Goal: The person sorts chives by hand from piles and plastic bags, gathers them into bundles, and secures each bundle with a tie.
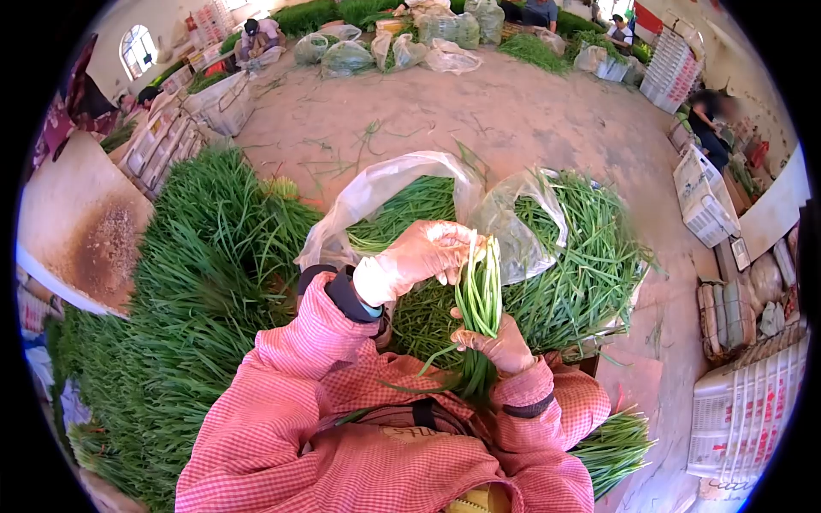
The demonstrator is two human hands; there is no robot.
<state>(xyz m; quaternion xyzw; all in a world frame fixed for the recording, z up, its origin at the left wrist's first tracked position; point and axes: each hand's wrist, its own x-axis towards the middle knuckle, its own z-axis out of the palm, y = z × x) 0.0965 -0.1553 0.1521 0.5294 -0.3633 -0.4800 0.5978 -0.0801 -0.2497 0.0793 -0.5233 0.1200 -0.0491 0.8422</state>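
A small bunch of green stalks with pale ends (481, 295) stands roughly upright in front of my body. My left hand (432, 254), in a thin translucent glove, pinches its pale top ends. Lower down, my right hand (500, 344), gloved too, is wrapped round the green part of the same bunch. The leaves hang down below my right hand. Just beyond my hands lies an open clear plastic bag (393, 179) with green stalks in it. A heap of loose stalks (581, 256) lies to the right of the bag.
A large pile of greens (214, 231) fills the left side. White crates (705, 197) stand at the right, with more (748, 410) at the lower right. Filled plastic bags (346, 58) lie on the floor at the back. Other people (259, 38) sit farther off.
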